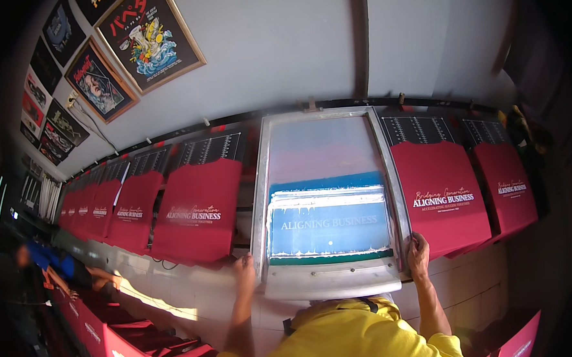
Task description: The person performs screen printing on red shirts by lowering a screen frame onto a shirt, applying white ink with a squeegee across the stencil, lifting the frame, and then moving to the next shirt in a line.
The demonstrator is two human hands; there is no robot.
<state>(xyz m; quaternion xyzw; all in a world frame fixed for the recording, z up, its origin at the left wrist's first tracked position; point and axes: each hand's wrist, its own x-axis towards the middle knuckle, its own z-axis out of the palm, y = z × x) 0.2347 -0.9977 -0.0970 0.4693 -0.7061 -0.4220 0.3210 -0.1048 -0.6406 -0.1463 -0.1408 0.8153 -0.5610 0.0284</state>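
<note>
A screen-printing frame [259, 199] with pale metal sides lies directly before me. Its mesh is blue, with white ink in a band across the middle and along the near edge; pale lettering shows between. My left hand [244, 267] is closed at the near left corner of the frame, fingers partly hidden. On the opposite side, my right hand [418, 249] has its fingers curled around the right edge. A pale bar with bolts [333, 282] crosses the near end, close to my yellow shirt. Whatever lies beneath the frame is hidden.
Printed red shirts [199, 189] on boards line both sides, including another red shirt [431, 171] at right. A dark rail [231, 120] runs behind them. More red shirts [126, 345] stand behind me at lower left, near another person in blue [47, 259]. Framed posters [153, 43] hang on the wall.
</note>
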